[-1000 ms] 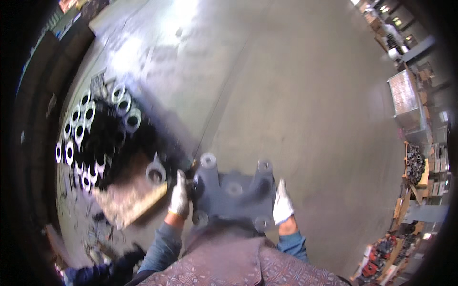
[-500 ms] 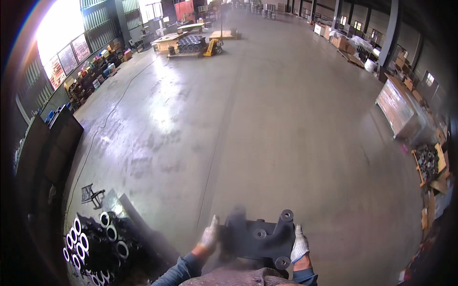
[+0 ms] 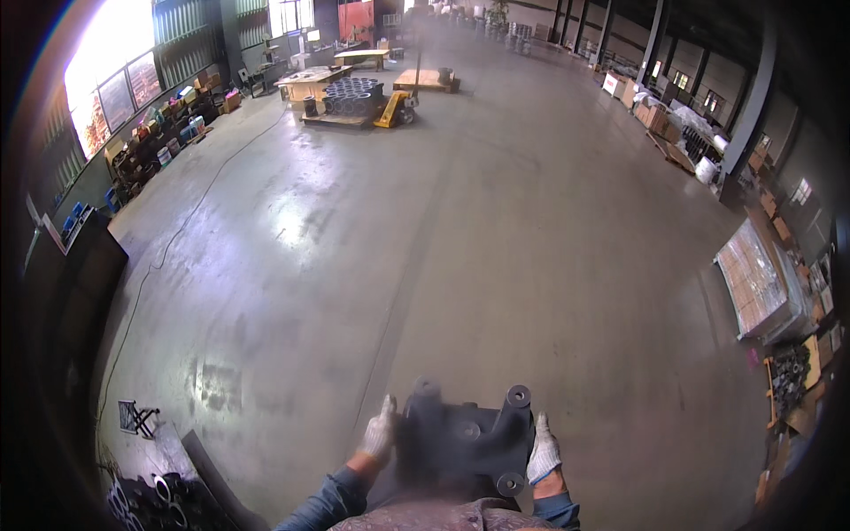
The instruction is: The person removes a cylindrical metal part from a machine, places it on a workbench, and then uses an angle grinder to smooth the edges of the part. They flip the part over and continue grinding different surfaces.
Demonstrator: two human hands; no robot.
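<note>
A dark cast-metal bracket (image 3: 465,438) with round bosses at its corners is held in front of my body, low in the head view. My left hand (image 3: 379,432), in a white glove, grips its left edge. My right hand (image 3: 542,451), also in a white glove, grips its right edge. Both forearms in blue sleeves come up from the lower edge. The bracket's underside is hidden.
A wide grey concrete workshop floor (image 3: 460,239) stretches ahead. Dark ring-shaped metal parts (image 3: 155,496) lie stacked at lower left. A yellow pallet truck (image 3: 394,108) and loaded pallets stand far ahead. A wrapped pallet (image 3: 757,283) and shelves line the right wall.
The view has swung up from the stack of ringed parts to the open floor. Both hands still carry the bracket, which has come away from the stack.
</note>
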